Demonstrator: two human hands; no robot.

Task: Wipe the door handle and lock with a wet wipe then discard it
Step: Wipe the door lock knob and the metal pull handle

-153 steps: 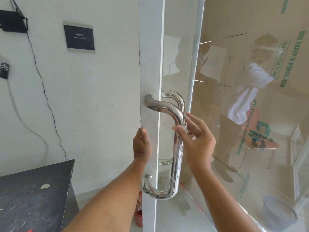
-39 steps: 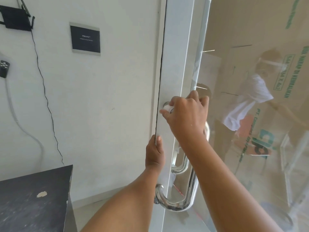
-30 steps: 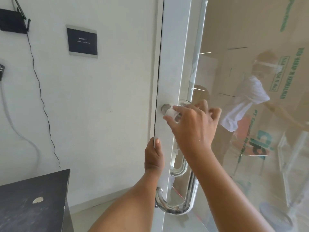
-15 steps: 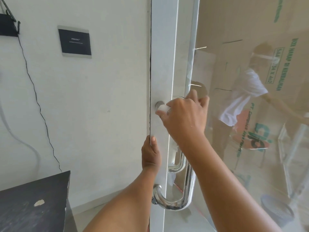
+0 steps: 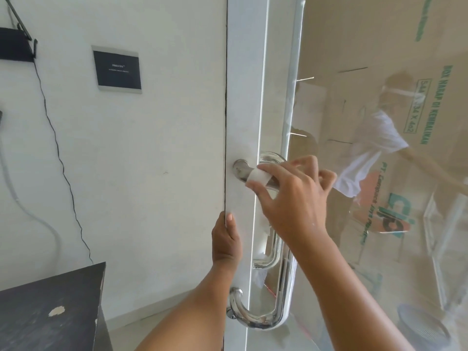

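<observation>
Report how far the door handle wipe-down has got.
Done: the wet wipe is out and on the metal. In hand: the right hand presses it round the top arm of the door handle, while the left hand grips the door edge. Left: I cannot tell which parts are already clean; the lock is not plainly visible, and the wipe is not yet discarded.

**Gloss against matt**

I see the door handle [image 5: 283, 295] as polished metal, mirror-glossy and smooth. The wet wipe [image 5: 258, 177] looks like thin white fabric, matt. The door frame [image 5: 243, 97] is matt white with faint scuffs; its pane [image 5: 354, 59] is glossy, reflective glass. The wall [image 5: 152, 148] is matt white, finely textured. The counter [image 5: 38, 325] is dark, matt, chipped.
</observation>
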